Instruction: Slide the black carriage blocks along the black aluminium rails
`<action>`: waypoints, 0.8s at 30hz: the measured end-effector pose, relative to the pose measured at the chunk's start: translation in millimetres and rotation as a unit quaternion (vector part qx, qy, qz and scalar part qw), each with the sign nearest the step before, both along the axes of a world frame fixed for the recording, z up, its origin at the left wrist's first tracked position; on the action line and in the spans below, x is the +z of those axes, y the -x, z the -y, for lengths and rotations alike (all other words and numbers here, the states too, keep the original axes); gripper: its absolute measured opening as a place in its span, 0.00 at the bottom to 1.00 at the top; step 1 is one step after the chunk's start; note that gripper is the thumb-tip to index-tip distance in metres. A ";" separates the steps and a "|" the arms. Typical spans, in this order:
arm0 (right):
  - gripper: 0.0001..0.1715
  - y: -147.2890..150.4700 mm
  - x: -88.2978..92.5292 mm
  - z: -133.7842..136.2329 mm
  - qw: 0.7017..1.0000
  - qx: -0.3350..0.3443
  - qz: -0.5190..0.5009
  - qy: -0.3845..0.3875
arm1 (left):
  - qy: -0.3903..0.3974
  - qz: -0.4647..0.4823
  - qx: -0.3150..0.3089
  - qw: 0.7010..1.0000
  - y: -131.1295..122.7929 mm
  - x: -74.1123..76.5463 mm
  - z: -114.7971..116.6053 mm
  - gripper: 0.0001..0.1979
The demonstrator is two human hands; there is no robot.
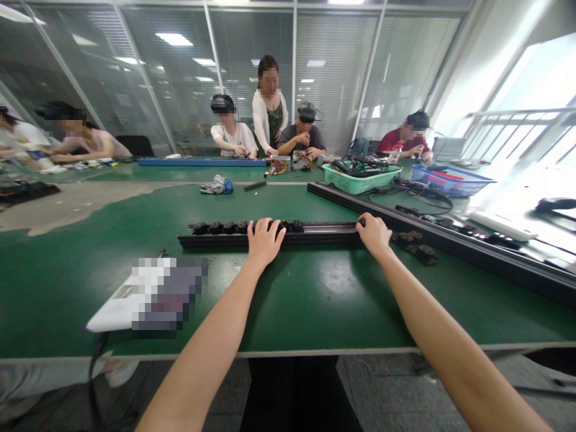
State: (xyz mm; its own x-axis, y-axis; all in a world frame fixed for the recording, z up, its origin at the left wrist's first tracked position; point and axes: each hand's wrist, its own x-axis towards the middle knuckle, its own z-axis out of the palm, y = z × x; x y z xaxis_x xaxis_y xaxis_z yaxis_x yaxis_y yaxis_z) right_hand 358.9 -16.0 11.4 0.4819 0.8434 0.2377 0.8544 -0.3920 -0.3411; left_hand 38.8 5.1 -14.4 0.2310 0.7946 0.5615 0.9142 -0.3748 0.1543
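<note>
**Green bench, glass-walled room: both hands on the black rail**

Glass partition (333, 78) behind, green-topped workbench (315, 300) in front of me. Black extrusion rail (315, 235) lies crosswise on the bench, mid-table, straight ahead.

Grip: left hand (265, 242) clasps the rail from above, fingers curled over it among the units. Right hand (374, 234) is closed over the rail's right end. Can't tell how hard either one is gripping.

Count: six black connector units (229, 227) visible on the rail; my left hand may hide more. Two or three loose units (416, 245) sit on the bench just beside my right hand.

Around: a longer black rail (472, 252) runs diagonally to the right, past the loose units, with more units (443, 222) along it, too small to count. Beyond it, one green basket (360, 183) full of cables and one blue basket (450, 183). On my left, a white object (112, 315), mostly pixelated. Ahead, a cloth bundle (216, 185), a short black bar (254, 186) and a long blue bar (198, 162). Six people (270, 102) work along the far side and left.
</note>
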 end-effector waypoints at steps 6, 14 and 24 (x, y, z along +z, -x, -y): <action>0.20 1.5 0.9 1.3 1.000 0.002 0.002 0.003 | -0.002 -0.006 0.004 1.000 0.2 -0.4 -0.6 0.24; 0.21 2.9 1.7 2.3 1.000 0.002 0.005 0.012 | -0.003 -0.004 0.001 1.000 0.3 -0.9 -0.8 0.24; 0.21 3.0 0.7 0.7 1.000 0.004 0.009 0.016 | -0.002 -0.004 0.006 1.000 -0.5 -0.9 -0.6 0.23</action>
State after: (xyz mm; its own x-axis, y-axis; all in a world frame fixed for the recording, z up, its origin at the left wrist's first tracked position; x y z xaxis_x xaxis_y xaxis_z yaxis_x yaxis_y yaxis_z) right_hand 355.9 -16.7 12.1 0.4711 0.8543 0.2194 0.8634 -0.3958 -0.3129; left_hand 39.3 5.6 -15.3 0.2253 0.7956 0.5624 0.9198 -0.3640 0.1465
